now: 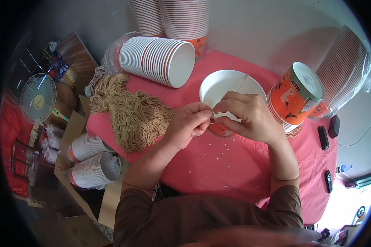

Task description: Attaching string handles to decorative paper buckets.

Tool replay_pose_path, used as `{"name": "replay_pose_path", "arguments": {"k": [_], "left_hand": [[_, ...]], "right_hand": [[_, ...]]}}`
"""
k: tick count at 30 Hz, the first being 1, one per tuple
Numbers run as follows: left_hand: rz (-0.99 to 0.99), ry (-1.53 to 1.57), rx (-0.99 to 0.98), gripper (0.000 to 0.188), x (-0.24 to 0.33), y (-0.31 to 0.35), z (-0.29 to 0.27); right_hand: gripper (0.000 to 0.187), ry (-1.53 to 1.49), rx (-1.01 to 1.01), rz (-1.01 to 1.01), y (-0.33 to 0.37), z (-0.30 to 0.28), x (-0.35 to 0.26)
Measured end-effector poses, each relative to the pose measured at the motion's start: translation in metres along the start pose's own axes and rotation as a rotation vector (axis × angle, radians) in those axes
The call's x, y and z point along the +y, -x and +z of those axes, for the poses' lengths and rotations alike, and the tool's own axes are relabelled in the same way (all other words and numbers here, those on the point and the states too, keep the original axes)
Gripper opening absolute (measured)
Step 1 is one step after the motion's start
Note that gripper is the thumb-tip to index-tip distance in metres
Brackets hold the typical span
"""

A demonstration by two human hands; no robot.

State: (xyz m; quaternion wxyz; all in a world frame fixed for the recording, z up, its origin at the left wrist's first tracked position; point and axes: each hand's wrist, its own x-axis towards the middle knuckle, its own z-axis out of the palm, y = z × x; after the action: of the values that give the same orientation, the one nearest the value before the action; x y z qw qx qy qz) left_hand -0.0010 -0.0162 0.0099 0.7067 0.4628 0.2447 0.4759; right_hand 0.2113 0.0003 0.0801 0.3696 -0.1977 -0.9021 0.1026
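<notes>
A white-lined paper bucket with an orange outside stands in front of me. A thin tan cord lies across its far rim and runs down inside. At the bucket's near rim, my left hand is closed in a pinch on a thin bit of cord. My right hand reaches over the bucket's right side, its thumb and forefinger pinching at the same spot. The fingers partly hide the cord's end. Left of the bucket lies a large bundle of tan cords.
Stacked paper buckets lie behind; an upside-down orange stack stands right. Small white discs dot the red tablecloth. Black objects sit along the right edge. A cardboard box with wrapped buckets and a fan are left.
</notes>
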Motion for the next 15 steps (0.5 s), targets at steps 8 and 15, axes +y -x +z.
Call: {"name": "replay_pose_path", "arguments": {"k": [8,15], "left_hand": [[-0.005,0.006,-0.043,0.014,-0.002,0.000,-0.002],[0.088,-0.240,-0.025,0.014,0.005,0.005,0.007]], "right_hand": [[0.013,0.055,0.043,-0.078,0.000,0.004,0.003],[0.012,0.047,0.037,-0.035,0.002,-0.012,0.005]]}}
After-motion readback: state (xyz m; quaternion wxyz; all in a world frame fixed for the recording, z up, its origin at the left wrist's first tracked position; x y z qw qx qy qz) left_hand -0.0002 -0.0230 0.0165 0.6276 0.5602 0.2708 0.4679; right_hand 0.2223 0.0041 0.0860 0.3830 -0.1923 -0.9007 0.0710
